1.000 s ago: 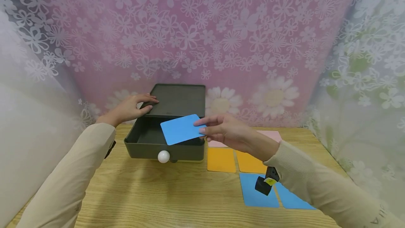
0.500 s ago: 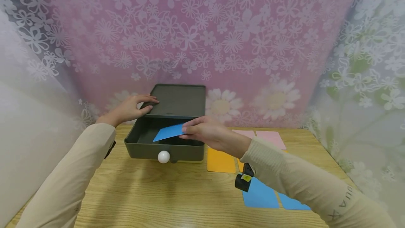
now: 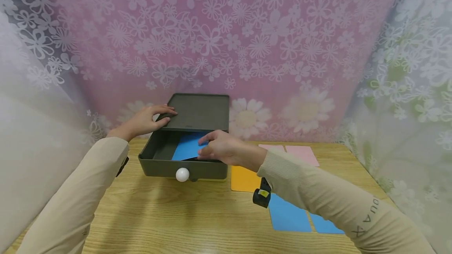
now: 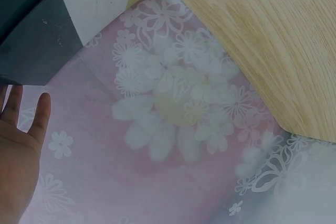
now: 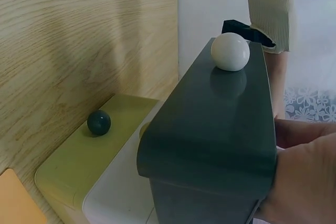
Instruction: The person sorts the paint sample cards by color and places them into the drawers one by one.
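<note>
A dark grey box [image 3: 199, 111] stands on the wooden table [image 3: 176, 214], its top drawer [image 3: 166, 166] pulled out, with a white knob [image 3: 182, 174] on the front. My right hand [image 3: 206, 149] reaches over the drawer's right front and pinches a blue card [image 3: 186, 148], which lies tilted down inside the drawer. My left hand [image 3: 164, 113] rests with fingers stretched on the box's top left corner. In the right wrist view the drawer front [image 5: 220, 124] and white knob [image 5: 230, 51] fill the frame, with part of my right hand [image 5: 304, 182] at its edge.
Right of the box lie an orange card [image 3: 241, 179], pink cards [image 3: 303, 154] and blue cards [image 3: 287, 216]. A lower yellow-green drawer [image 5: 84, 153] with a dark knob [image 5: 98, 121] sits under the grey one. A flowered curtain [image 3: 247, 42] hangs close behind the table.
My right hand has carried the blue card left and down, from above the drawer's front edge into the drawer. The left hand has stayed on the box.
</note>
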